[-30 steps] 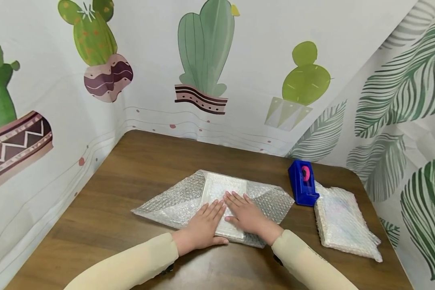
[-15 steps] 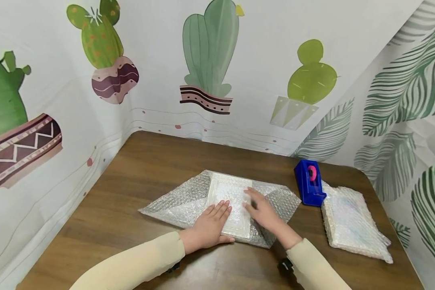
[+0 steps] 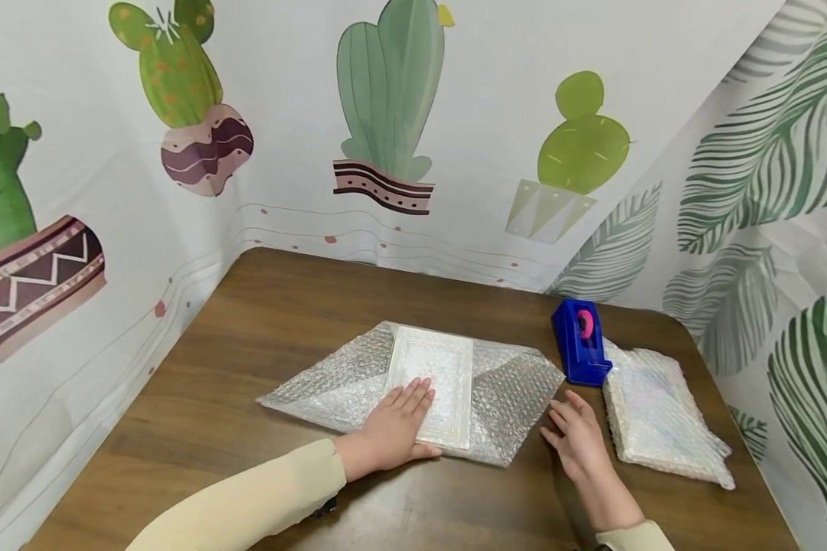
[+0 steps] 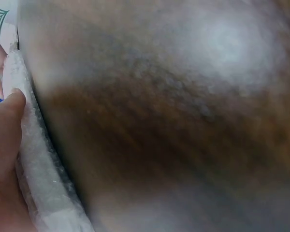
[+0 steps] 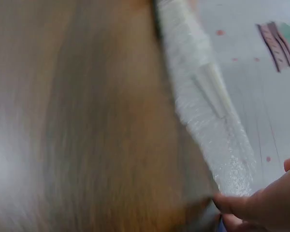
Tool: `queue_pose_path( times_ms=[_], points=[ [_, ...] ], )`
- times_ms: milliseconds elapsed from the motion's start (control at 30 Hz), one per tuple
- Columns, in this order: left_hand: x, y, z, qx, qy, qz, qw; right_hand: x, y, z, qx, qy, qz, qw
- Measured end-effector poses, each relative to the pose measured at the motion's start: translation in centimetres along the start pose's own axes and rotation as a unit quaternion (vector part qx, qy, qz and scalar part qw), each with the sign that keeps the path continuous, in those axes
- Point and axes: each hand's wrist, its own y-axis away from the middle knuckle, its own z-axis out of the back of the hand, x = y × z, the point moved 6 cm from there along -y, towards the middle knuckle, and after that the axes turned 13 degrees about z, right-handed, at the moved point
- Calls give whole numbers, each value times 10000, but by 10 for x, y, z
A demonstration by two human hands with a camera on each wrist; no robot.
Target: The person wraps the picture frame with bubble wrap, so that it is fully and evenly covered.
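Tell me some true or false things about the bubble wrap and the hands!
1. The left hand presses flat on the folded bubble wrap. True.
2. The right hand holds the blue tape dispenser. False: it holds nothing, hovering between the two bundles, apart from the dispenser.
3. A second bubble-wrapped packet lies at the table's right side. True.
4. The tape roll in the dispenser is green. False: it is pink.
5. The table is white. False: it is brown wood.
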Motion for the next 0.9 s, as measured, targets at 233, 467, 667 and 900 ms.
queue_pose_path(
  times_ms=[233,467,667,900],
  points=[
    [-1,1,0,-45,111,-78,9999,-12,-4,10,350,-466,-537,9969],
    [-1,1,1,-81,167,-72,9998,-16,-26,-2,1566,321,-514,9858],
    [-2,2,2,-99,206,-136,9996,-14,-37,-23,1837,887,-50,9790],
    [-1,1,6,34,286,-32,9996,3,-41,-47,1915,458,1049,9748]
  ],
)
